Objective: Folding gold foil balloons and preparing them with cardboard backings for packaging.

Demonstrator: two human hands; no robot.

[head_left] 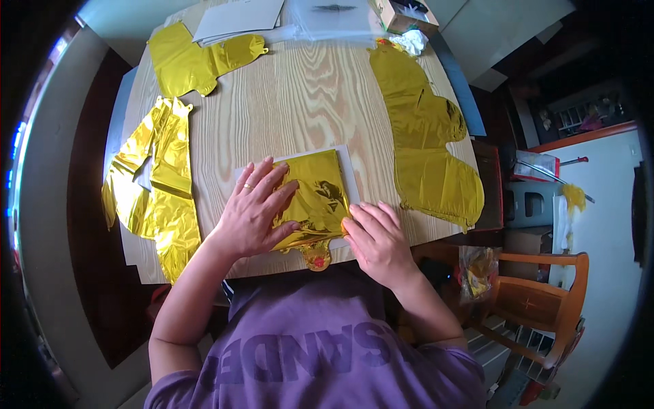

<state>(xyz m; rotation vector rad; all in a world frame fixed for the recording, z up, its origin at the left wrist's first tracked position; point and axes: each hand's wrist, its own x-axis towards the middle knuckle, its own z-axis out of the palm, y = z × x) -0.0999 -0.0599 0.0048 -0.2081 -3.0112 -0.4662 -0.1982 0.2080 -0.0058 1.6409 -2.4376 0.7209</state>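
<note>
A gold foil balloon (315, 178), folded into a rough rectangle, lies on a pale card (349, 170) near the table's front edge. A rounded tab (317, 258) of the foil, with a red spot, sticks out toward me. My left hand (257, 208) rests flat on the foil's left part with fingers spread, a ring on one finger. At the foil's lower right corner, my right hand (375, 240) has its fingers and thumb closed on the edge. Part of the foil and card is hidden under my hands.
Flat gold foil balloons lie around: an A-shaped one (170, 170) at left, another (184, 60) at far left, a large curved one (429, 150) at right. White sheets (238, 19), clear plastic bags (334, 20) and a box (409, 17) stand along the back. A wooden chair (531, 293) is at right.
</note>
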